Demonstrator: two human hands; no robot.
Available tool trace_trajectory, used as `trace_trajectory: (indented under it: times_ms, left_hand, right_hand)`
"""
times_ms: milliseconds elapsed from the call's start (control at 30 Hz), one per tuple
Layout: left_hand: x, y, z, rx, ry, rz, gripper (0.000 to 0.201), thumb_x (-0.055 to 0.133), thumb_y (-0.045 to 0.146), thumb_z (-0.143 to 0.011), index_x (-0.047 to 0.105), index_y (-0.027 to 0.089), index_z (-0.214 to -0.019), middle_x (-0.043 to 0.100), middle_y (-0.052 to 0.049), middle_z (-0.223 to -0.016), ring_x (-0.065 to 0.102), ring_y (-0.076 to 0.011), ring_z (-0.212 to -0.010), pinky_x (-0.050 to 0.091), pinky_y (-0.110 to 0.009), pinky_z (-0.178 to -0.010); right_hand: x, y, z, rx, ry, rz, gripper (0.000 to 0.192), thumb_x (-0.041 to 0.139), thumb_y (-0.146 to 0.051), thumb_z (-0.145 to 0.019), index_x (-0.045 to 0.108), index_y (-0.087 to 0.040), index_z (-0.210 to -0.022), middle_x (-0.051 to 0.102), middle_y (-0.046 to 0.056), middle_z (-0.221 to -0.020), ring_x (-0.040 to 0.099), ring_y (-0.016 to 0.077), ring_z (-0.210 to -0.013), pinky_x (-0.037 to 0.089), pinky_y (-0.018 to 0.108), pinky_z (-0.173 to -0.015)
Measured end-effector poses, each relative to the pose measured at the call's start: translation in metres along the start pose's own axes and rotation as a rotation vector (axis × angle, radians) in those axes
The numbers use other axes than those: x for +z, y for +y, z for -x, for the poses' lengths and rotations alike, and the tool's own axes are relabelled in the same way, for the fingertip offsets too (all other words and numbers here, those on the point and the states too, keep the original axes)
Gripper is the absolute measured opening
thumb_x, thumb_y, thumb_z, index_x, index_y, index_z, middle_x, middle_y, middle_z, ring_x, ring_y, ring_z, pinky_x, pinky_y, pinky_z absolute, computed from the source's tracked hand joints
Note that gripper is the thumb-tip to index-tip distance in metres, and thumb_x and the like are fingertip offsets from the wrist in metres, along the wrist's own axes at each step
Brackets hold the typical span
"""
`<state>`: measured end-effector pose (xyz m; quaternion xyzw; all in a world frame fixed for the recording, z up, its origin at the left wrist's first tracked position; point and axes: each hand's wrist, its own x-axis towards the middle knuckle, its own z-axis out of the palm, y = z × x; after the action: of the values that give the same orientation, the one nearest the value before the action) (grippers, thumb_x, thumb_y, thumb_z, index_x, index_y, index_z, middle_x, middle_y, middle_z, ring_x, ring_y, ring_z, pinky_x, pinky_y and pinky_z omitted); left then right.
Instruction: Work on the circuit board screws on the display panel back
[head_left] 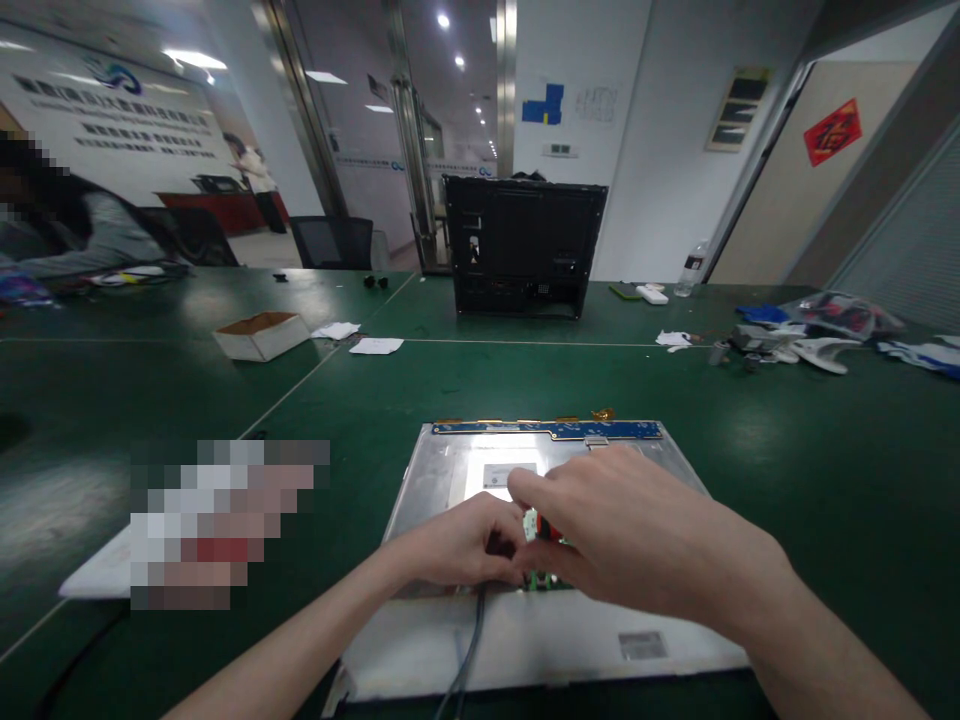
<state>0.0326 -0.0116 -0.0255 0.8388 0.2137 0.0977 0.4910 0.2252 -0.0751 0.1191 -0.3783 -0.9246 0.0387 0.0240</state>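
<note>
A flat LCD panel (427,475) lies on the table in front of me, metal back up, with a blue circuit strip (607,431) along its far edge. My right hand (622,520) is closed round a red-and-black screwdriver (548,528), mostly hidden by the fingers, over a small green circuit board (534,580). Close beside it, my left hand (480,540) is closed in a pinch at the board's left side; what its fingertips hold is hidden. Grey cables (469,655) run from under my left hand toward the near edge.
A black monitor housing (525,245) stands beyond the panel on the green table (465,380). An open box (262,340) sits at the left, near a pixelated white item (97,570). Tools and bags (795,335) lie at the right, by a bottle (691,268). A person (97,225) sits far left.
</note>
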Motion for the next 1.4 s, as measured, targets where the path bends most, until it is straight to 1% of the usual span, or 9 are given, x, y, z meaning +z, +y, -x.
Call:
trace_trajectory:
  times_ms: [200,400,567,667,767,933,1200,1300,1400]
  left_hand:
    - [-0.0005,0.0051,0.0002,-0.063,0.014,-0.01,0.008,0.071,0.017,-0.076,0.072,0.016,-0.084,0.065,0.0,-0.071,0.056,-0.014,-0.063,0.044,-0.021,-0.058]
    - [0.001,0.0067,0.0012,-0.062,0.024,-0.027,0.011,0.07,0.024,-0.08,0.072,0.015,-0.086,0.065,-0.001,-0.073,0.057,-0.0137,-0.063,0.044,-0.021,-0.058]
    - [-0.001,0.0022,-0.0001,-0.02,-0.011,-0.044,0.006,0.069,0.02,-0.079,0.071,0.015,-0.081,0.062,0.001,-0.069,0.054,-0.0131,-0.063,0.041,-0.02,-0.057]
    - [-0.0024,0.0035,-0.0003,-0.031,-0.01,-0.058,0.004,0.071,0.019,-0.077,0.072,0.016,-0.08,0.062,0.001,-0.07,0.054,-0.0136,-0.065,0.041,-0.021,-0.057]
    - [-0.0024,0.0068,0.0002,-0.048,0.0,-0.02,0.008,0.072,0.017,-0.076,0.072,0.017,-0.084,0.063,0.001,-0.073,0.056,-0.0138,-0.065,0.043,-0.021,-0.059]
    - [-0.001,0.0076,0.0003,-0.069,0.006,-0.038,0.009,0.071,0.02,-0.078,0.072,0.015,-0.085,0.064,-0.001,-0.073,0.055,-0.0138,-0.064,0.043,-0.021,-0.058]
    - [-0.0016,0.0022,0.0003,-0.051,-0.014,-0.032,0.006,0.07,0.018,-0.077,0.072,0.016,-0.082,0.063,0.001,-0.072,0.055,-0.0138,-0.064,0.043,-0.021,-0.058]
    - [-0.0007,0.004,0.0011,-0.066,0.002,-0.008,0.009,0.072,0.018,-0.076,0.073,0.017,-0.085,0.065,0.0,-0.073,0.058,-0.0146,-0.066,0.045,-0.022,-0.06]
    - [-0.0001,0.0052,0.0015,-0.067,0.006,-0.02,0.01,0.07,0.023,-0.079,0.073,0.017,-0.087,0.068,-0.001,-0.076,0.059,-0.0158,-0.068,0.046,-0.023,-0.062]
  right_hand:
    - [0.0021,0.0005,0.0006,-0.027,0.018,-0.013,0.004,0.053,-0.022,-0.088,0.055,-0.019,-0.09,0.063,0.001,-0.071,0.053,0.014,-0.055,0.019,0.028,-0.046]
    - [0.0018,0.0018,0.0026,-0.084,0.023,-0.051,0.013,0.057,-0.017,-0.08,0.051,-0.02,-0.092,0.063,0.0,-0.077,0.051,0.0139,-0.057,0.023,0.025,-0.046]
    - [0.0012,0.0004,0.0004,-0.018,0.007,-0.028,0.01,0.06,-0.024,-0.085,0.054,-0.02,-0.091,0.065,0.001,-0.074,0.055,0.0158,-0.059,0.021,0.027,-0.046]
    - [0.0004,0.0,-0.0012,0.018,-0.012,0.007,0.008,0.06,-0.026,-0.087,0.056,-0.019,-0.09,0.064,0.0,-0.07,0.056,0.016,-0.058,0.02,0.028,-0.046]
    - [0.0003,0.0003,-0.0009,-0.006,-0.012,0.003,0.004,0.056,-0.022,-0.088,0.055,-0.019,-0.091,0.064,0.001,-0.072,0.055,0.0151,-0.057,0.021,0.028,-0.046]
    - [0.0015,0.0011,0.0017,-0.079,0.017,-0.034,0.013,0.057,-0.018,-0.083,0.052,-0.019,-0.095,0.064,0.001,-0.079,0.053,0.0145,-0.059,0.024,0.026,-0.047]
    - [0.0022,0.0006,0.0001,0.0,-0.001,0.017,0.009,0.058,-0.024,-0.087,0.055,-0.019,-0.093,0.064,0.0,-0.072,0.055,0.0163,-0.058,0.021,0.028,-0.047]
    - [0.0019,0.0011,0.0004,-0.038,0.014,0.007,0.006,0.056,-0.021,-0.086,0.054,-0.019,-0.092,0.064,0.001,-0.074,0.054,0.0153,-0.058,0.022,0.028,-0.047]
    - [0.0012,0.0013,0.0015,-0.079,0.014,-0.018,0.011,0.057,-0.018,-0.083,0.052,-0.019,-0.092,0.063,0.001,-0.077,0.052,0.014,-0.058,0.023,0.027,-0.046]
